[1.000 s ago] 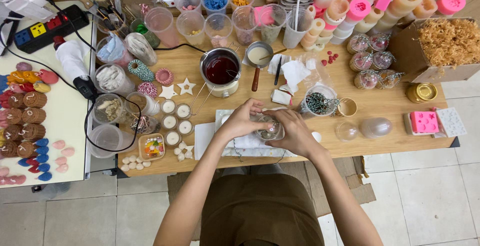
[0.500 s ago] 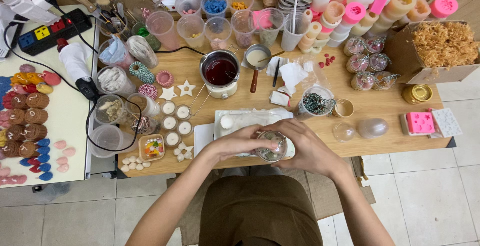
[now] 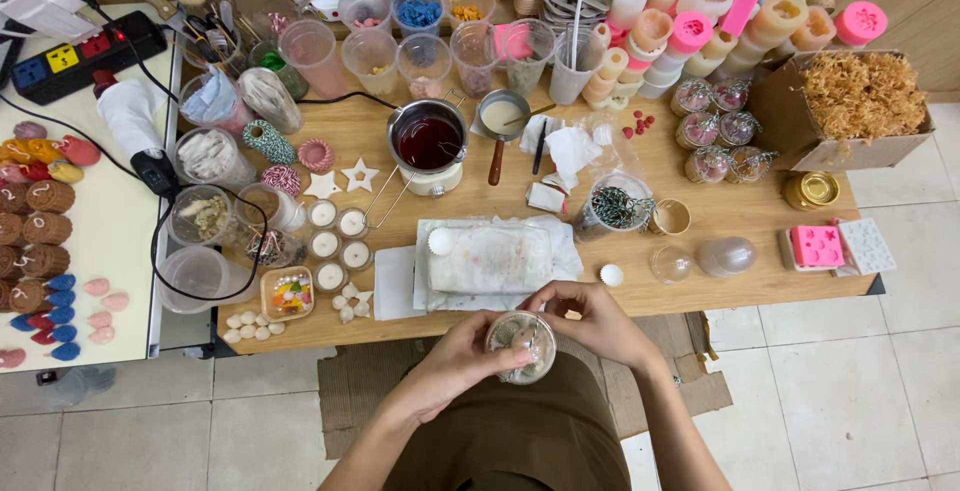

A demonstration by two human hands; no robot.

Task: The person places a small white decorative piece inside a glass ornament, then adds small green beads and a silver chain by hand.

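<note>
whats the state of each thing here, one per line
small clear jar: held in both hands over the lap, off the table
left hand: gripping the jar's side
right hand: fingers at the jar's rim
metal pot: full of dark red liquid
cardboard box: open, holding straw-like filler

We have one view only, from a camera worn on the head, looking almost straight down. It sits high enough that we see the whole wooden surface (image 3: 700,201) from edge to edge, with tiled floor (image 3: 850,381) to the right and below. The far side of the surface lies at the top of the frame, our lap at the bottom centre. Our left hand (image 3: 462,356) and right hand (image 3: 598,319) come in from the lower edge, close under the lens. A second, pale surface (image 3: 120,251) runs off the left border.
</note>
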